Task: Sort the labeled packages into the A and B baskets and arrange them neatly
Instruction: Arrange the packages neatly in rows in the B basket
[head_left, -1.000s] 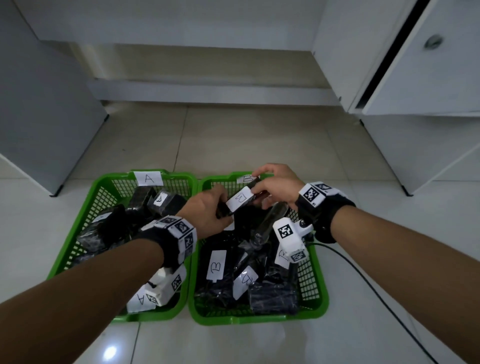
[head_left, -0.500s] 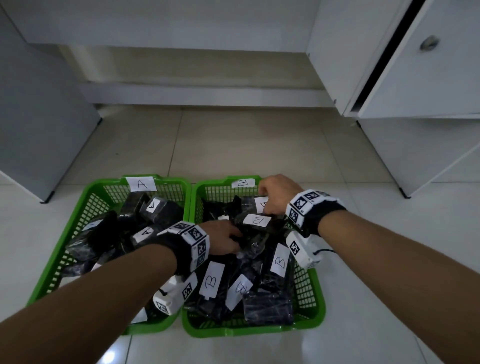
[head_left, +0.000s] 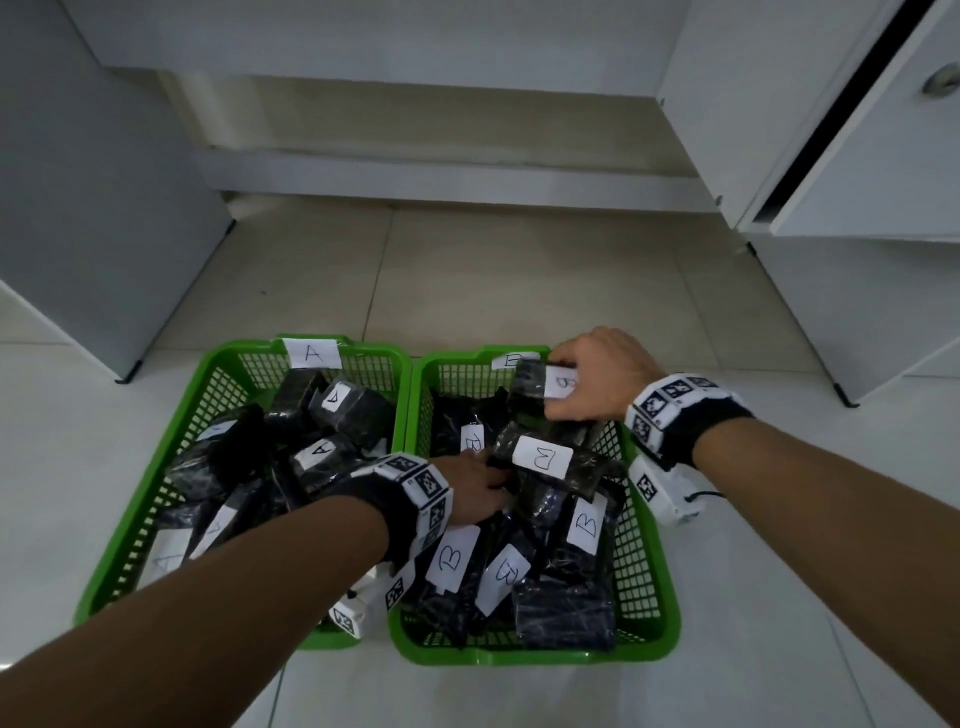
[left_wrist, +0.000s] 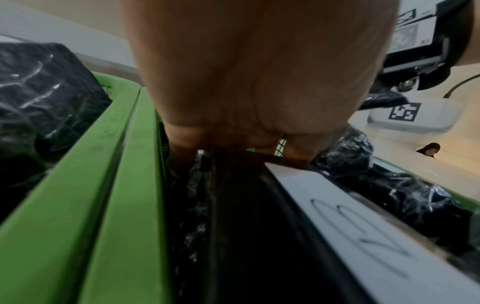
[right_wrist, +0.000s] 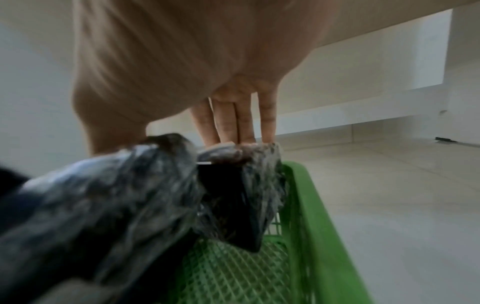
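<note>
Two green baskets stand side by side on the floor: basket A (head_left: 228, 358) on the left, basket B (head_left: 670, 613) on the right. Both hold black wrapped packages with white letter labels. My right hand (head_left: 558, 387) grips a B package (head_left: 530, 379) at basket B's far wall, fingers over its top (right_wrist: 233, 127) and thumb on the near side. My left hand (head_left: 483, 483) reaches down into the middle of basket B. Its fingers and thumb (left_wrist: 298, 154) straddle a dark package (left_wrist: 233, 205) standing on edge beside a flat B package (head_left: 543, 457).
Pale tiled floor surrounds the baskets. A grey cabinet side (head_left: 93, 208) stands at the left, white cabinets (head_left: 857, 156) at the right, and a low step (head_left: 441, 171) lies beyond. A black cable (head_left: 706, 496) runs from my right wrist.
A second ago both hands held one B package above basket B. My left hand has since dropped into the basket's middle; my right hand has gone to the far wall and holds a B package there.
</note>
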